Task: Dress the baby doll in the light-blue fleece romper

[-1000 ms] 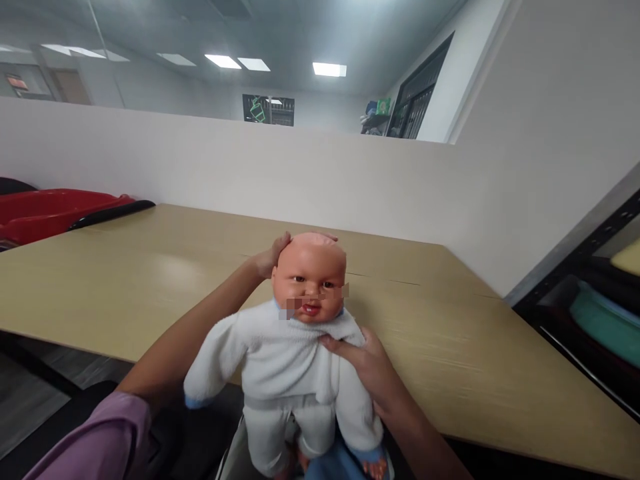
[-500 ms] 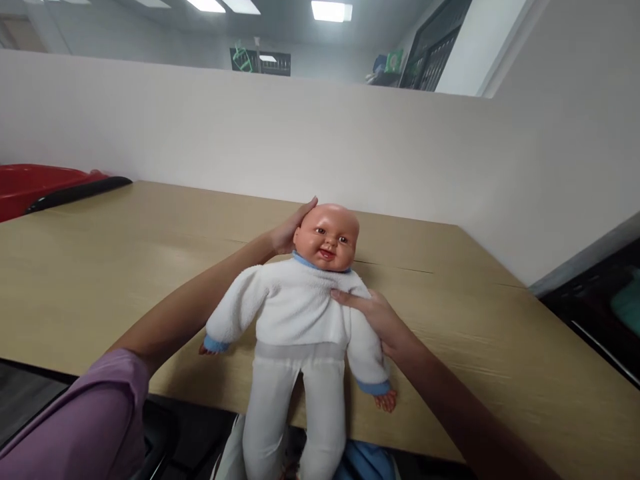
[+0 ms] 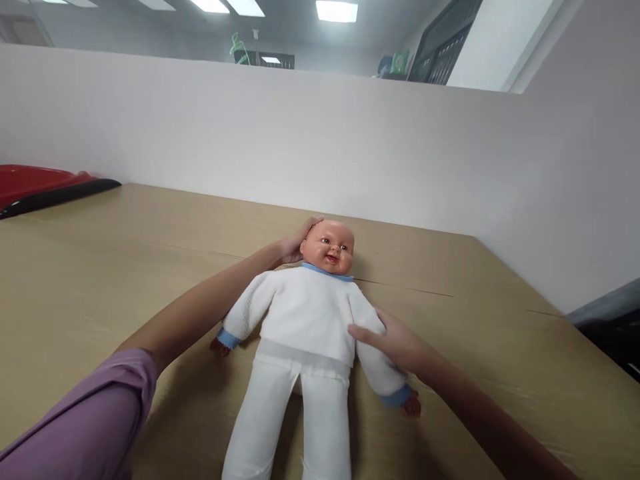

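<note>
A baby doll [image 3: 305, 320] in a white fleece top and white trousers with blue cuffs lies on its back on the wooden table [image 3: 125, 267], head away from me. My left hand [image 3: 295, 241] cups the back and side of the doll's bald head. My right hand [image 3: 395, 341] rests on the doll's side and upper arm, fingers curved around it.
A white partition wall [image 3: 250, 133] runs along the table's far edge and right side. A red tub with a black rim [image 3: 45, 187] sits at the far left. Dark shelving [image 3: 615, 327] shows at the right edge.
The doll went from upright in front of me to lying flat on the table, farther onto it. Both hands stayed on it; my right hand slid lower along its side.
</note>
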